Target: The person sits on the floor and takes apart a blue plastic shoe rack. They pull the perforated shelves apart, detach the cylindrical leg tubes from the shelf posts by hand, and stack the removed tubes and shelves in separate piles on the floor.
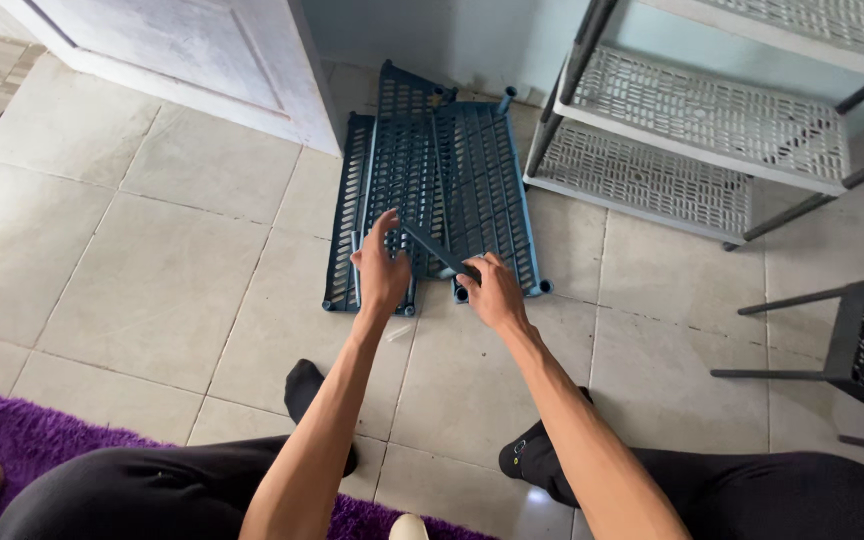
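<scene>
Two hands are gripping one dark blue tube [439,250] just above the stacked blue slatted shelf panels [432,190] lying on the tiled floor [152,270]. The left hand [382,268] is pinching its upper end, fingers curled; the right hand [492,290] is closing round the lower end, seemingly. A grey rack [712,140] is standing right of the panels.

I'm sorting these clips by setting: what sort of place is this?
Probably a room in a home. The tiled floor, a purple rug and a grey shelf rack by the wall suggest it. Both hands, left hand and right hand, hold a dark rod over blue shelf panels.
</scene>
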